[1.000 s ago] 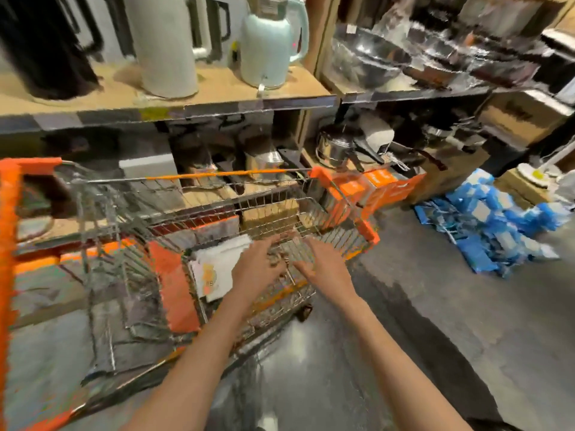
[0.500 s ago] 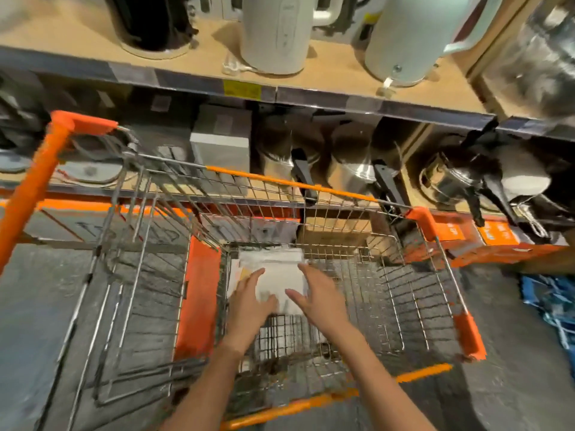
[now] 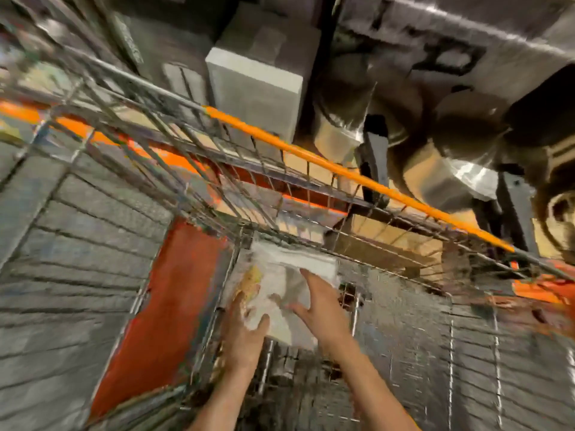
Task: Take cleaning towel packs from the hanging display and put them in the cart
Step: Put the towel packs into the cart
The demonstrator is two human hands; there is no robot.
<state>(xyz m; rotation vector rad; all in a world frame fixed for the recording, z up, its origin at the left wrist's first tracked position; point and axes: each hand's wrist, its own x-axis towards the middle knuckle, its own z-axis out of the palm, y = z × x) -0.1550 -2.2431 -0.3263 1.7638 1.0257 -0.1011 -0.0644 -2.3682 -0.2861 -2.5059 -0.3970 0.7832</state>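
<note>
Towel pack (image 3: 292, 284): a flat, roughly rectangular pack in clear, glossy wrap, white cloth showing through, with a yellow-and-orange printed patch along its left edge; motion blur hides any lettering
Where the pack is: inside the cart (image 3: 404, 337), low down on the wire floor, pushed toward the basket's far end and close to the orange panel (image 3: 161, 309)
Left hand (image 3: 245, 334): reaches down into the cart to the near left corner of the pack; thumb lies on top of the wrap, the other fingers (image 3: 238, 301) run along the left edge by the yellow patch; whether they curl under it, I cannot tell through the blur
Right hand (image 3: 323, 309): palm down over the right half of the pack, fingers straight and spread, thumb pointing toward the left hand; it rests flat on the wrap with nothing curled round it
Cart: silver wire basket with an orange top rail (image 3: 342, 172) running diagonally beyond the pack; the orange panel stands just left of the pack
Beyond the cart: a grey box (image 3: 255, 88) sits past the orange rail, above and left of the pack; shiny metal pots (image 3: 460, 169) with dark handles lie past the rail to the right
Picture quality: heavily smeared, so fine detail of the wrap and wire mesh is lost
</note>
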